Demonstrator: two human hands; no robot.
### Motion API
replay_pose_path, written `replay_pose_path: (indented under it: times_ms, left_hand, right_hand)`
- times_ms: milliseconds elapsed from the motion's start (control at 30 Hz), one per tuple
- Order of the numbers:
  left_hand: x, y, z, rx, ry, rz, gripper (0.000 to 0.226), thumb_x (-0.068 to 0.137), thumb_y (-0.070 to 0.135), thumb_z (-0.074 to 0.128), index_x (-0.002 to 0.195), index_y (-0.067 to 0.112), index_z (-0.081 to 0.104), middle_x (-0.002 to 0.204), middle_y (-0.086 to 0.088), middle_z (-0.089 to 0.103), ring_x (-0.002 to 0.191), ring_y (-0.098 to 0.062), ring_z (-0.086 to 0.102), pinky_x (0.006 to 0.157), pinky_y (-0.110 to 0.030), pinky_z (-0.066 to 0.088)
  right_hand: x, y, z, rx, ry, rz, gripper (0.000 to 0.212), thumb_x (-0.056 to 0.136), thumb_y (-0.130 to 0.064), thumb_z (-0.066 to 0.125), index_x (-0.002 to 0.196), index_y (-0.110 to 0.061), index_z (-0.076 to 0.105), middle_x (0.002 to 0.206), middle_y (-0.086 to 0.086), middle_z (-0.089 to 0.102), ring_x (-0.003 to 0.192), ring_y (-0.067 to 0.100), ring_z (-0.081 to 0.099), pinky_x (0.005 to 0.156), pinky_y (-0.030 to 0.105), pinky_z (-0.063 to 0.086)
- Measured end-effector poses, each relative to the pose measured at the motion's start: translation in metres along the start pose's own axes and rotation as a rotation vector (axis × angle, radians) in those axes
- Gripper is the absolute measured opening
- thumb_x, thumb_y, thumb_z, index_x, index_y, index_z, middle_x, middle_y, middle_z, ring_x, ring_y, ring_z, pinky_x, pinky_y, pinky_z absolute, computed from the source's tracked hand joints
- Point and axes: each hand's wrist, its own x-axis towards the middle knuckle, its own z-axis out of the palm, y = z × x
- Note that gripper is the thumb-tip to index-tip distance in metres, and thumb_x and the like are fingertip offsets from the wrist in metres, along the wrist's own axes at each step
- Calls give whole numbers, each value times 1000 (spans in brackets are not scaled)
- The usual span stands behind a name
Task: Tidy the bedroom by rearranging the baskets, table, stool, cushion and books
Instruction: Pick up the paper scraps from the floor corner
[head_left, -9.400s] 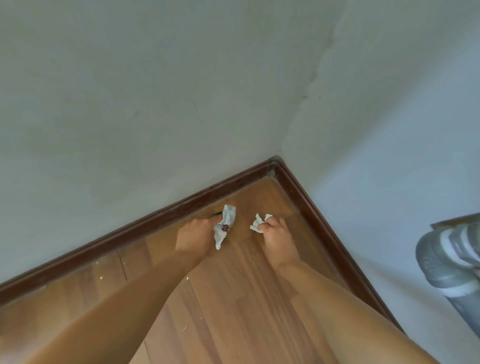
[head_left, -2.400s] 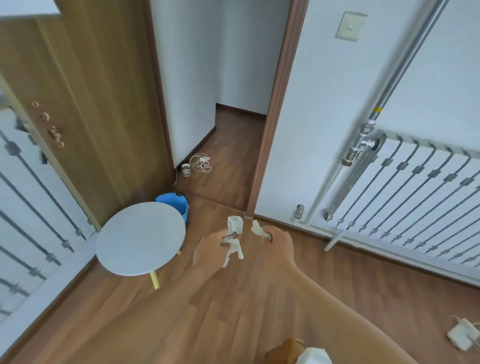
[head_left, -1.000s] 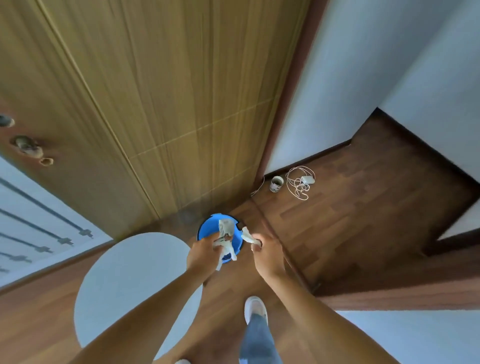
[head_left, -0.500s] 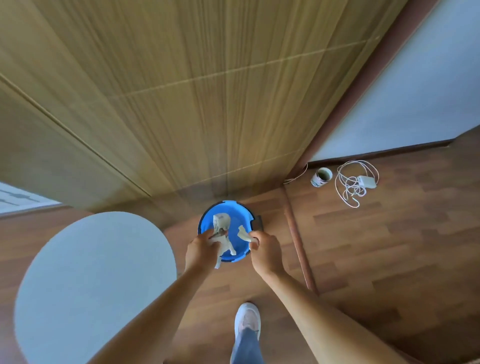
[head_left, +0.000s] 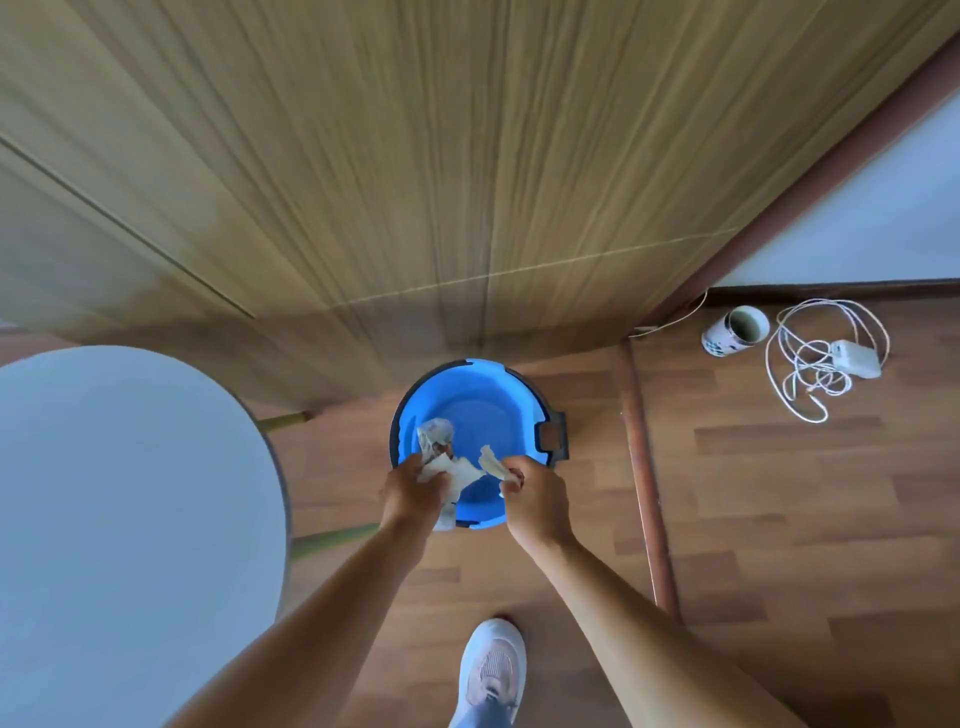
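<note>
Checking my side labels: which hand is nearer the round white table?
Left. The left hand is just right of the table; the right hand is farther right.

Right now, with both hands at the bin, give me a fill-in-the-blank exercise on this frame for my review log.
The left hand and right hand each hold crumpled paper over a ____ bin.
The round white table stands on the person's ____ side of it.
The mug and white charger lie to the person's ____ of the bin.
Exactly ____ shoe is in view.
Missing words: blue; left; right; one.
</note>
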Motion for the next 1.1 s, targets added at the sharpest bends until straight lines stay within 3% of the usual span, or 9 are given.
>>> replay_pose_path:
  times_ms: [133,233,333,400,700,800,900,1033,1100]
  left_hand:
    - [28,-10,10,-16,4,-8,19,84,20,60,102,15,63,89,-6,64,81,-25,60,61,-26,43]
    - [41,-15,12,-60,-72,33,29,87,18,63,114,10,62,102,-9,66,87,-22,61,67,-27,47]
    - [45,-16,11,-86,-106,-7,55,91,12,60,141,7,40,136,-14,51,117,-26,53,87,-27,42]
    - [45,-16,10,-69,-98,-16,58,93,9,57,145,7,33,144,-13,43,127,-25,46,89,-26,38]
    - [15,3,-5,-59,-84,8,54,95,13,54,145,19,36,143,-10,45,124,-23,48,90,-28,40]
    - [-7,20,-17,-81,-106,29,51,96,13,50,145,18,36,139,-8,48,109,-18,50,84,-27,39]
    - [-32,39,-34,-88,-78,70,44,96,13,48,139,16,44,117,-5,57,93,-16,52,69,-26,43]
    - [-74,68,-67,-153,-61,86,43,95,20,51,138,19,47,123,-6,62,97,-19,63,88,-35,52]
    - [-94,82,-83,-165,-50,106,41,96,20,51,136,18,48,123,-6,61,97,-19,62,85,-29,48]
  right_hand:
    - [25,12,20,23,-21,20,16,93,-6,49,92,-3,65,84,7,65,80,23,61,66,34,48]
    - [35,16,29,80,-59,39,22,93,-3,45,102,-7,65,89,3,64,84,21,58,68,30,44]
    - [35,16,26,106,-117,68,38,96,-1,42,129,-13,55,122,2,60,114,18,56,95,30,48]
    - [32,16,23,119,-144,105,42,98,-1,41,138,-13,47,138,3,51,127,18,49,104,29,44]
    - [9,-10,0,113,-165,84,44,98,-4,43,140,-15,44,145,3,46,133,18,44,104,27,43]
    - [-3,-37,-15,102,-166,37,43,99,-5,44,141,-15,44,145,1,46,133,19,44,107,28,40]
    - [-18,-69,-34,93,-158,-3,43,99,-6,43,141,-15,44,145,2,46,130,19,47,108,29,40]
    - [-45,-118,-67,77,-165,-39,44,99,-6,43,141,-15,44,140,4,51,123,19,51,97,23,40]
    - [-60,-138,-81,75,-171,-62,44,99,-6,42,141,-14,44,143,3,48,126,18,49,96,19,36]
